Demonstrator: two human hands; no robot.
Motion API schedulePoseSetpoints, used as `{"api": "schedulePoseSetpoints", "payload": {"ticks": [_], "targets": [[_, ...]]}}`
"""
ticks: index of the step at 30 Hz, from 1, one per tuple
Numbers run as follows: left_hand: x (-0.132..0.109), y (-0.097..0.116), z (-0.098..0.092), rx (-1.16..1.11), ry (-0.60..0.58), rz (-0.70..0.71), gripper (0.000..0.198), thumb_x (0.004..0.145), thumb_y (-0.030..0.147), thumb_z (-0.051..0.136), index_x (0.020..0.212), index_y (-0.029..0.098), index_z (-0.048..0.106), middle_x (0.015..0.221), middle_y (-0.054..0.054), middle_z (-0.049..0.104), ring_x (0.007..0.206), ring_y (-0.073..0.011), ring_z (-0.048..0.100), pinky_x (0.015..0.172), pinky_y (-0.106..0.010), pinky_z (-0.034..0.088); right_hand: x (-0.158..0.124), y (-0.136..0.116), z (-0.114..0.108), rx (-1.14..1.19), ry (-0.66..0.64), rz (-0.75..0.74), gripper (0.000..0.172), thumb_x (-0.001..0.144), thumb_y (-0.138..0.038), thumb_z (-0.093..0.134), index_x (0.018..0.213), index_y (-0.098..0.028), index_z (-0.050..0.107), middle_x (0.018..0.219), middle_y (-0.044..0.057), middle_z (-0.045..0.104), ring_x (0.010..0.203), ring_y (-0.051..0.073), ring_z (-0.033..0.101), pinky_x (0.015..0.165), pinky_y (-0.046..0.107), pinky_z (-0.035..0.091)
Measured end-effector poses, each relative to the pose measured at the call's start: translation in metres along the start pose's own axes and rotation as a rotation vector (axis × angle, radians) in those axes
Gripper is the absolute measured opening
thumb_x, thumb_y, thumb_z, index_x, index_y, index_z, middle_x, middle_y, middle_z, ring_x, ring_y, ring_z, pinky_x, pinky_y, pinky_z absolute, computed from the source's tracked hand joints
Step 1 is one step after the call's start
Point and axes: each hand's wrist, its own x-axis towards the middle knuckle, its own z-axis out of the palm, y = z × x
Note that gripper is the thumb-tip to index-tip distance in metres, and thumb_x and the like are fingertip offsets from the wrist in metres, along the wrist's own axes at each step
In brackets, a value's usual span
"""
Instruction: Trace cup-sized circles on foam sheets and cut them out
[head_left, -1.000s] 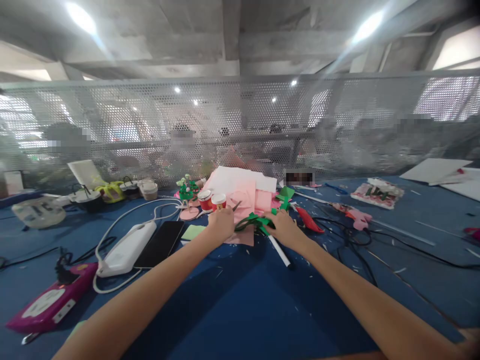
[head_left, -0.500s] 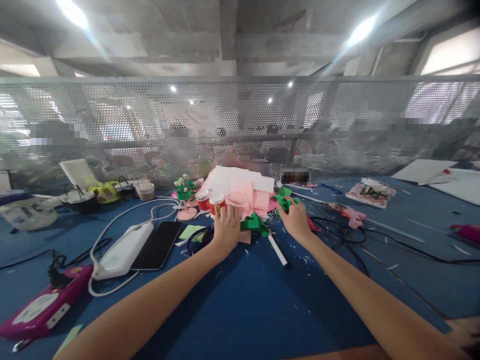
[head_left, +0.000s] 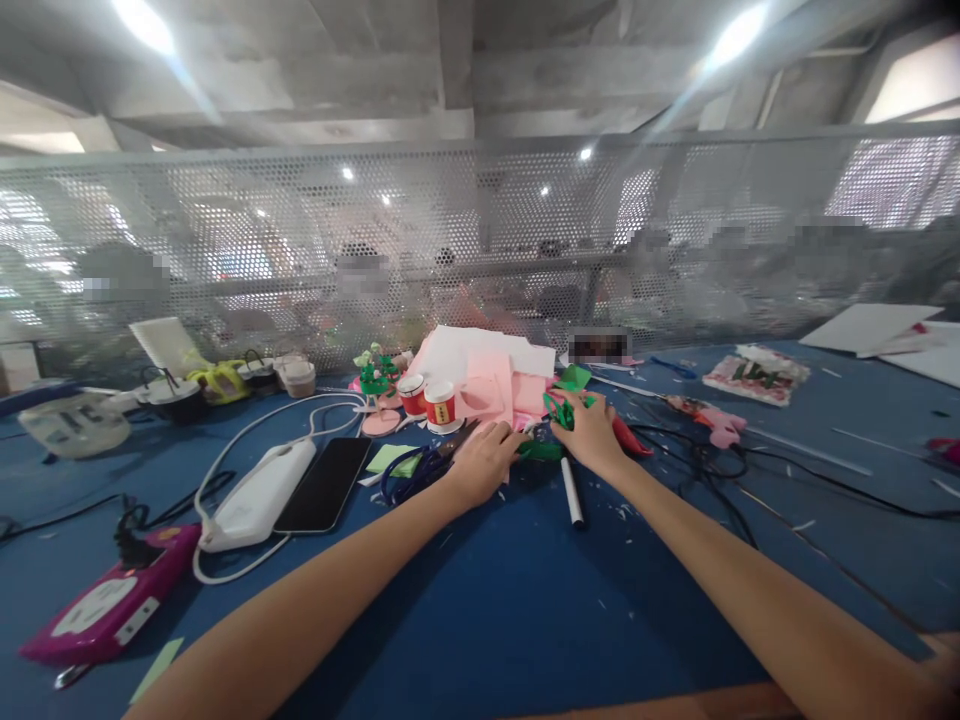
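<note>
My left hand [head_left: 486, 465] rests low over the table with fingers bent and pressed together. Its fingertips meet the end of a dark green strip [head_left: 540, 451]. My right hand [head_left: 589, 432] is closed around crumpled green pieces [head_left: 559, 408], which stick out to the left of its fingers. Just beyond it lies a flat green piece [head_left: 574, 378]. A white tube with a dark end [head_left: 571, 492], like a marker, lies between the hands. Behind the left wrist are scissors with blue handles [head_left: 409, 478], partly covered by it.
Two red-and-white tubs [head_left: 441, 408] stand before pink and white paper sheets [head_left: 491, 350]. Leftward are a small green plant model [head_left: 375, 375], a black phone [head_left: 324, 485], a white power bank [head_left: 259, 498] and a magenta power strip [head_left: 112, 600]. A pink glue gun [head_left: 724, 425] and dark cables lie right.
My left hand has moved right, away from the tubs, to the green strip. The white tube now stands more upright in view. My right hand stays at the green pieces.
</note>
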Motion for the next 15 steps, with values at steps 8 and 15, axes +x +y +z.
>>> {"api": "schedulePoseSetpoints", "payload": {"ticks": [8,15], "targets": [[0.000,0.004,-0.003,-0.016,0.168,-0.102,0.028,0.090,0.016,0.030,0.113,0.017,0.045,0.100,-0.007,0.051,0.095,-0.0178,0.050,0.087,-0.035,0.045,0.005,0.007,0.008,-0.081,-0.177,-0.017,0.032,0.071,-0.025,0.059,0.101,-0.015,0.061,0.094,0.011,0.059,0.099,0.027,0.048,0.089,0.040,0.029],[-0.002,0.004,-0.006,0.017,0.165,-0.101,0.025,0.089,0.016,0.031,0.109,0.017,0.046,0.096,-0.007,0.052,0.089,-0.0179,0.052,0.082,-0.034,0.047,0.015,0.012,0.000,0.006,-0.063,0.038,0.040,0.068,-0.016,0.054,0.107,-0.009,0.056,0.093,0.013,0.062,0.090,0.025,0.054,0.079,0.033,0.038]]}}
